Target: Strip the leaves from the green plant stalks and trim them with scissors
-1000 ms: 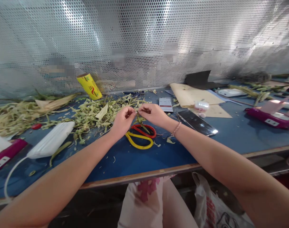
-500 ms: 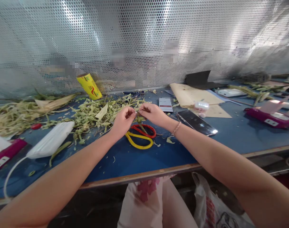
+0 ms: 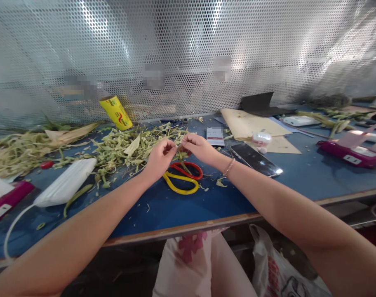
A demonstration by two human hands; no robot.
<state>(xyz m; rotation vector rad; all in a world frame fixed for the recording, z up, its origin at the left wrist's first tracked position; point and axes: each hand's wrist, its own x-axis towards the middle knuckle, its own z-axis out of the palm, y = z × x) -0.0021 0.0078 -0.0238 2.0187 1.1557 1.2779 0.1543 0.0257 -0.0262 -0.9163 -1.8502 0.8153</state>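
Observation:
My left hand (image 3: pixel 159 160) and my right hand (image 3: pixel 202 149) meet fingertip to fingertip over the blue table, both closed in a pinch. A small greenish dried plant piece (image 3: pixel 182 156) shows at their fingertips, partly hidden by the fingers. Just below lie scissors with one red and one yellow handle loop (image 3: pixel 183 190); their blades are out of sight under the hands and plant bits. Behind and left of my left hand spreads a heap of pale green plant trimmings (image 3: pixel 120 150).
A yellow tube (image 3: pixel 116 113) leans by the perforated metal screen (image 3: pixel 182 37). Left are a white corded device (image 3: pixel 67 183), a purple power strip (image 3: pixel 11 202) and dried strands (image 3: pixel 17 152). Right are a phone (image 3: pixel 256 159), a small box (image 3: pixel 215 136), brown paper (image 3: pixel 252 123) and another purple strip (image 3: pixel 351 154).
My fingertips have shifted very slightly around the plant piece, a bit more of which shows between them. The surrounding things lie as before.

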